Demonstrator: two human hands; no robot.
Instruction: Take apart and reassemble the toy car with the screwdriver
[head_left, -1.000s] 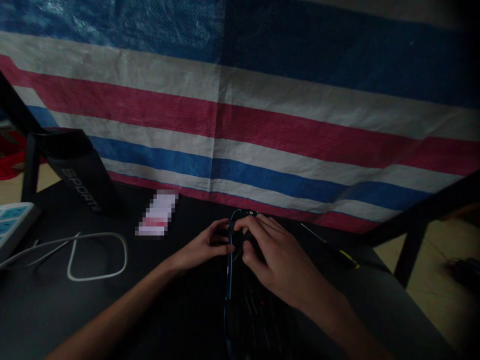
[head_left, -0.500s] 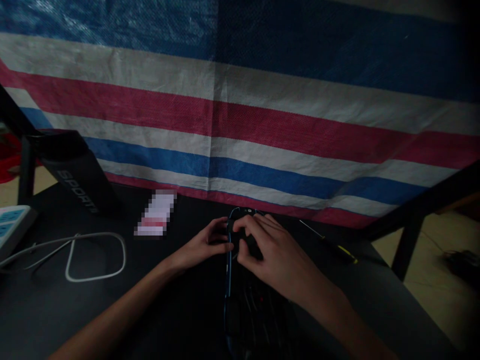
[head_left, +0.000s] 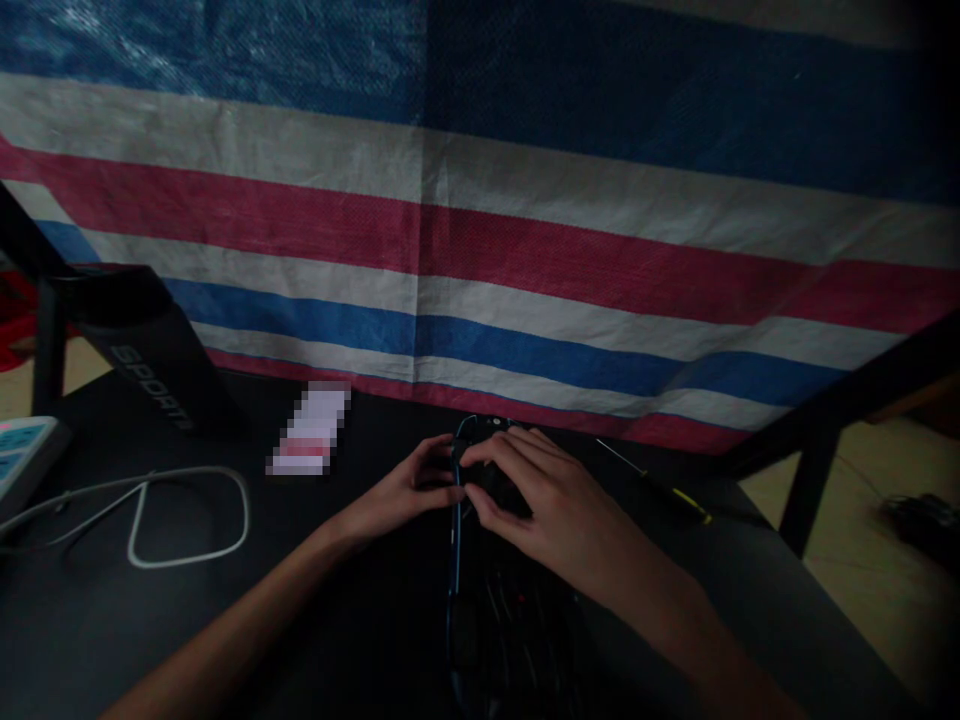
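Observation:
A dark flat device with a blue edge point(head_left: 454, 560) lies on the black table point(head_left: 225, 620), running from the near edge toward the back. My left hand point(head_left: 409, 490) pinches its left edge near the far end. Over that same far end lies my right hand point(head_left: 536, 490), fingers curled down onto a small dark part whose shape is lost in the dim light. Both hands touch the device close together.
A striped blue, white and red tarp point(head_left: 480, 250) hangs behind the table. A dark bottle marked SPORT point(head_left: 150, 360) leans at left, beside a white cable loop point(head_left: 187, 515), a power strip point(head_left: 22, 455) and a small card point(head_left: 307, 440). A yellow-handled screwdriver point(head_left: 664, 485) lies right.
Both hands stay on the device's far end; my right fingers shift slightly over the small part. The view drifts a little.

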